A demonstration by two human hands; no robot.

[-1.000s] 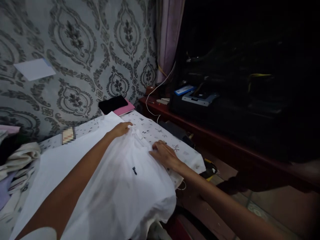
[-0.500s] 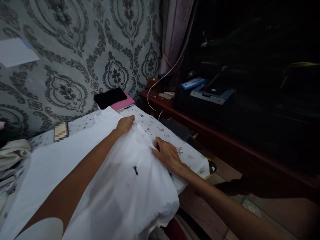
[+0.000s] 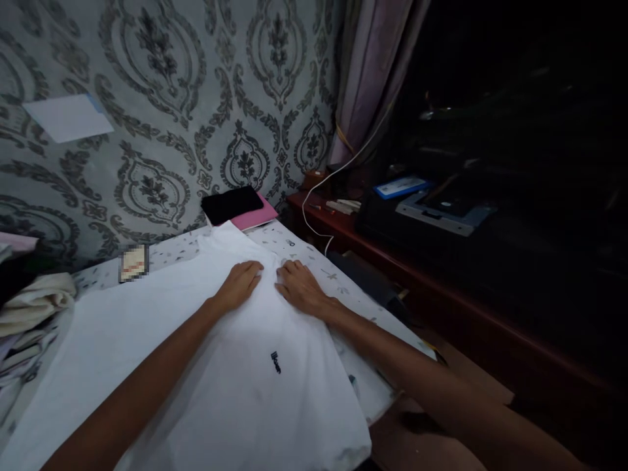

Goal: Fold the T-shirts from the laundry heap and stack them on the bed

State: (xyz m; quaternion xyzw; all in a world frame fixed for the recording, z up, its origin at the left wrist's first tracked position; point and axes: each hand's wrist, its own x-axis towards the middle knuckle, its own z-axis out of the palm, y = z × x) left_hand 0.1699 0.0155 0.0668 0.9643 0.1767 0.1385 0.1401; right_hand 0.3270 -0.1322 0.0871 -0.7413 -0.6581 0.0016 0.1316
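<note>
A white shirt (image 3: 230, 386) with a small black print lies spread over a table covered with a patterned white cloth (image 3: 314, 258). My left hand (image 3: 240, 282) rests on the shirt near its upper edge, fingers curled down on the fabric. Just to the right, my right hand (image 3: 300, 286) is on the same part of the shirt, its fingers bent against the cloth. A narrow strip of white fabric shows between the two hands. Whether the fingertips pinch the fabric is hard to make out.
A black cloth (image 3: 233, 205) lies on a pink item (image 3: 265, 214) by the wall. A small card-like object (image 3: 133, 263) sits at the table's back left, near piled clothes (image 3: 39, 301). A dark red ledge (image 3: 373, 242) and a white cable (image 3: 314, 186) are on the right.
The shirt's upper edge, held raised before, now lies lower and flatter. My hands have come closer together, the right one moving inward. The view has shifted a little to the left.
</note>
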